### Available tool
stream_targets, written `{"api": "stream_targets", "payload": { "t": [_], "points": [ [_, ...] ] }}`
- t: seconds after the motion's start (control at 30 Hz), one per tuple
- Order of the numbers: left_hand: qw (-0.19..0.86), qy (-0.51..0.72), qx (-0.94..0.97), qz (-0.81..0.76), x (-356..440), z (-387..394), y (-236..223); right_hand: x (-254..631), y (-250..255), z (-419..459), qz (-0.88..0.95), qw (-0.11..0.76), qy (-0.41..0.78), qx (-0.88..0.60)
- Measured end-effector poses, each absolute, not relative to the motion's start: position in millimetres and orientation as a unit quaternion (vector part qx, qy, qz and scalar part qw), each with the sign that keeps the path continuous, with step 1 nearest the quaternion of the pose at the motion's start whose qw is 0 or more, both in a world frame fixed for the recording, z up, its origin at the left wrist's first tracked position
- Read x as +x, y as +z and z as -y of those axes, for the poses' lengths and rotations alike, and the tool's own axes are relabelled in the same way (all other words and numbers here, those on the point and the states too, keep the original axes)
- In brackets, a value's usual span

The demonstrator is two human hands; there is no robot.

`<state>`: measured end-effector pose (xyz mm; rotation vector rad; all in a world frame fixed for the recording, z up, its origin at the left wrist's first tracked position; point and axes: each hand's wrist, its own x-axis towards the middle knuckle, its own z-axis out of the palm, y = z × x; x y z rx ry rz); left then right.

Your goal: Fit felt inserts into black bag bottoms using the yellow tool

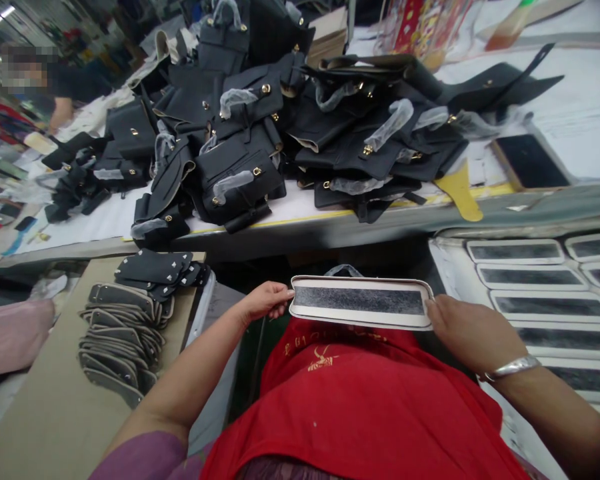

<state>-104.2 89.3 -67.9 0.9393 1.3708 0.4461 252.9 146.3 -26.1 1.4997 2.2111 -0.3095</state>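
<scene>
Between my two hands, above my red apron (350, 400), is a long bag panel (360, 301) with rounded corners, a cream border and a dark speckled strip down its middle. My left hand (269, 300) pinches its left end between thumb and fingers. At the opposite end my right hand (463, 330), with a silver bangle on the wrist, grips the right edge; its fingertips are partly hidden. Similar panels (553, 305) lie in rows on a white surface to my right.
Black bags (240, 173) with plastic-wrapped handles are heaped on the white worktable (590, 133) ahead. A phone (530, 161) and a yellow piece (461, 193) lie near its edge. Stacked grey-black pieces (120, 340) sit on cardboard (45, 413) at left. Another person (65, 87) is far left.
</scene>
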Motion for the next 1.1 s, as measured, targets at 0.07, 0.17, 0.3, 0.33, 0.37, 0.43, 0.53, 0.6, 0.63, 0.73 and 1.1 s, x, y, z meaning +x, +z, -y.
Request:
{"api": "stream_targets", "payload": {
  "t": [0.07, 0.17, 0.3, 0.33, 0.37, 0.43, 0.53, 0.6, 0.63, 0.73, 1.1],
  "points": [
    [0.65, 0.183, 0.402, -0.618, -103.3, -92.6, -64.7, 250.1, -23.5, -145.7, -0.793, 0.233, -0.111, 0.552],
    [0.632, 0.171, 0.408, -0.636, -102.9, -96.3, -58.3, 246.3, -17.5, -146.1, -0.78, 0.233, -0.133, 0.565],
    [0.579, 0.113, 0.486, -0.644, -104.8, -103.2, -47.5, 246.2, -13.0, -148.6, -0.765, 0.225, -0.153, 0.584],
    [0.55, 0.093, 0.521, -0.646, -104.3, -104.8, -43.9, 246.9, -12.3, -148.7, -0.758, 0.221, -0.153, 0.595],
    [0.509, 0.073, 0.56, -0.65, -102.7, -105.9, -39.8, 247.7, -11.6, -148.3, -0.753, 0.214, -0.154, 0.603],
    [0.399, 0.037, 0.639, -0.657, -94.6, -105.5, -31.3, 249.0, -10.3, -146.5, -0.745, 0.198, -0.152, 0.618],
    [0.231, 0.02, 0.725, -0.648, -67.3, -98.4, -20.9, 249.5, -10.1, -142.7, -0.752, 0.171, -0.136, 0.622],
    [0.18, 0.048, 0.78, -0.597, -37.9, -92.7, -17.4, 249.0, -11.0, -140.1, -0.756, 0.159, -0.121, 0.623],
    [0.172, 0.07, 0.81, -0.557, -20.4, -91.1, -17.1, 248.8, -11.6, -138.9, -0.758, 0.155, -0.115, 0.623],
    [0.169, 0.102, 0.884, -0.425, 32.7, -95.2, -21.6, 249.9, -13.8, -135.7, -0.764, 0.145, -0.1, 0.62],
    [0.084, 0.018, 0.936, -0.34, 66.9, -116.0, -34.4, 256.3, -35.0, -131.4, -0.786, 0.085, -0.068, 0.609]
  ]
}}
